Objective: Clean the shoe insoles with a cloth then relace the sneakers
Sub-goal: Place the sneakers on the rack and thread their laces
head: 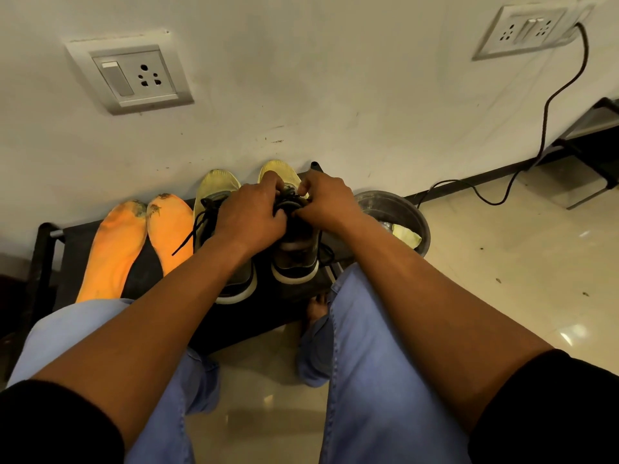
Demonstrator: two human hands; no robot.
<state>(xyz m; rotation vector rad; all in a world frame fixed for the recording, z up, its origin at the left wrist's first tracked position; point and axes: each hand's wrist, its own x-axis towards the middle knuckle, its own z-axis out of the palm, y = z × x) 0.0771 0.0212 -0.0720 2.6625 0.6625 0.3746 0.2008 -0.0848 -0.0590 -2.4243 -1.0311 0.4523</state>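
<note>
Two yellow-and-black sneakers stand side by side on a low black stand, toes to the wall. My left hand and my right hand are both over the lacing area of the right sneaker, fingers curled and pinching its black lace. The left sneaker has a loose black lace trailing off its left side. Two orange insoles lie to the left of the shoes, dark stains at their toe ends.
A grey metal bucket with a yellowish cloth inside stands right of the shoes. A black cable runs down the wall from a socket to the floor. My knees in blue jeans fill the foreground.
</note>
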